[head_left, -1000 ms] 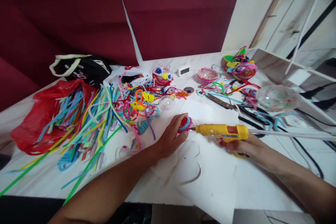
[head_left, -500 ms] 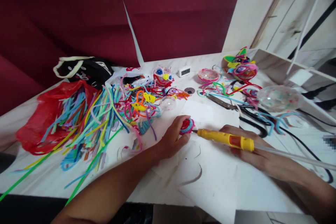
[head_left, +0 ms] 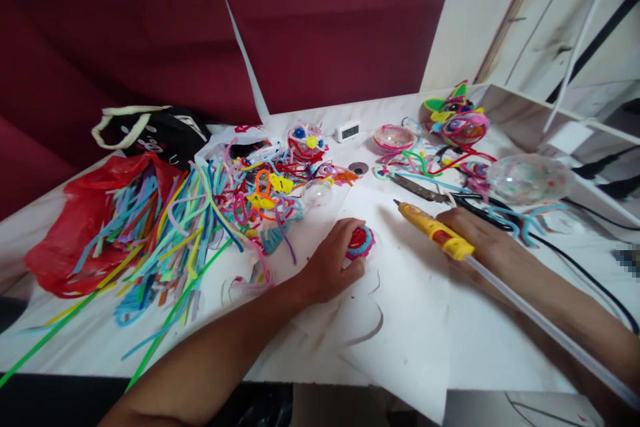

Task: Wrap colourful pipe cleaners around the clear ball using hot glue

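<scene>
My left hand (head_left: 334, 260) is closed around a small round coil (head_left: 361, 243) of pipe cleaner, red in the middle with light blue and pink around it. White paper (head_left: 400, 320) lies beneath it. In my right hand (head_left: 467, 230) is a yellow hot glue gun (head_left: 435, 231), a long clear glue stick trailing from its back end. The dark nozzle points up and left, apart from the coil. My right fingers are mostly hidden behind the glue gun.
Loose pipe cleaners (head_left: 170, 227) spill from a red plastic bag (head_left: 65, 227) on the left. Scissors (head_left: 425, 190), a clear plastic dome (head_left: 530, 178) and a black cord (head_left: 575, 260) lie at right. Decorated balls (head_left: 306, 141) and a small digital clock (head_left: 348, 131) stand at the back.
The glue gun has moved up and away from the coil, its nozzle now tilted upward. My left hand keeps hold of the coil in nearly the same place, and more of it shows.
</scene>
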A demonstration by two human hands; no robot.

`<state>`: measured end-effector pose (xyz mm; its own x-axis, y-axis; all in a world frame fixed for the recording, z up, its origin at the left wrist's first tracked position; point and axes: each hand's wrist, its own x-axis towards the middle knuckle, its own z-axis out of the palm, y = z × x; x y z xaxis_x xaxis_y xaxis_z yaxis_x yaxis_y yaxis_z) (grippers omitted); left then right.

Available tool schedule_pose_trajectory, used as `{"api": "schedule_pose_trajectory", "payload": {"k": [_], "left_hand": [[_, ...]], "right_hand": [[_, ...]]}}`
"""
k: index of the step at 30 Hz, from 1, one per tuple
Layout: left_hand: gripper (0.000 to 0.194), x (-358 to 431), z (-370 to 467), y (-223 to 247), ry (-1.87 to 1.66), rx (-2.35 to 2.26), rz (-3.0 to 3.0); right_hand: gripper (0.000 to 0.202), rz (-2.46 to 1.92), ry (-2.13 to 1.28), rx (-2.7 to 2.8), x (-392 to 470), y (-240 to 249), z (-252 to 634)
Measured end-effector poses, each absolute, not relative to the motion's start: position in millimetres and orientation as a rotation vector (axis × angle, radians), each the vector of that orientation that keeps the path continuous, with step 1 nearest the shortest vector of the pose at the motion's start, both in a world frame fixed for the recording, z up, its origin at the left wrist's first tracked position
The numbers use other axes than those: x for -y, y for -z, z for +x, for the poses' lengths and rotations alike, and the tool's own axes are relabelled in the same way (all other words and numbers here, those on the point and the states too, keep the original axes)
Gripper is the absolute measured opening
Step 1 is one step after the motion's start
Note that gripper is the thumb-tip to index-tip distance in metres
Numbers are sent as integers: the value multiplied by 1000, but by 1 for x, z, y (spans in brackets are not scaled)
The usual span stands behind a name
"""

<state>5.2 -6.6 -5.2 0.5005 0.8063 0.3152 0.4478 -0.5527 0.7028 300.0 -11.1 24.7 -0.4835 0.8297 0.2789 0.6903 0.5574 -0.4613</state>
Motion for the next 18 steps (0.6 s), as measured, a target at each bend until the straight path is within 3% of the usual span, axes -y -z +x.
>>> {"api": "schedule_pose_trajectory", "payload": {"k": [6, 11, 18], "left_hand": [[59, 9, 9, 6, -783, -1034, 2340], [58, 9, 10, 8, -778, -1068, 2422], [63, 9, 10, 16, -847, -1073, 2465]], "right_hand": [[27, -1174, -118, 2503, -2, -6, 305], [37, -1161, -82, 2543, 7, -15, 307], [30, -964, -92, 2439, 22, -36, 252]]}}
